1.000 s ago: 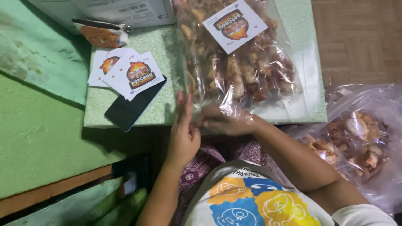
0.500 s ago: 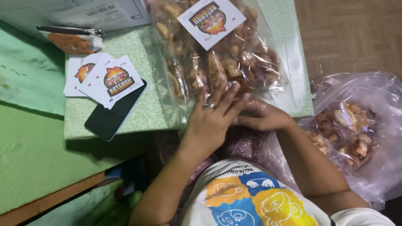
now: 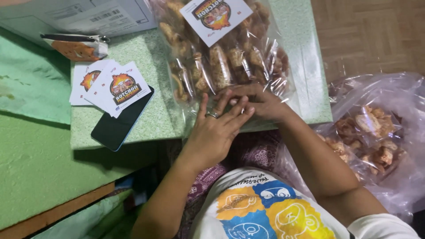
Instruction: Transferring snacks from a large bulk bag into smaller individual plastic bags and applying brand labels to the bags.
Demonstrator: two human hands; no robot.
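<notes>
A clear plastic bag of fried snack pieces (image 3: 230, 62) lies on a low green table (image 3: 150, 119), with a square printed label (image 3: 214, 15) on top of it. My left hand (image 3: 217, 130), a ring on one finger, rests flat with fingers spread on the bag's near edge and partly over my right hand. My right hand (image 3: 261, 104) has its fingers curled on that same near edge of the bag, at the table's front rim.
Several printed label cards (image 3: 110, 86) lie fanned on a dark phone (image 3: 119, 124) at the table's left. An orange pouch (image 3: 75, 48) and a cardboard box (image 3: 79, 15) sit behind. A large clear sack of snacks (image 3: 376, 137) sits on the wooden floor to the right.
My left hand turned from edge-on and raised to flat on the bag's near edge. My right hand moved up along the edge, and the bag shifted slightly away from me.
</notes>
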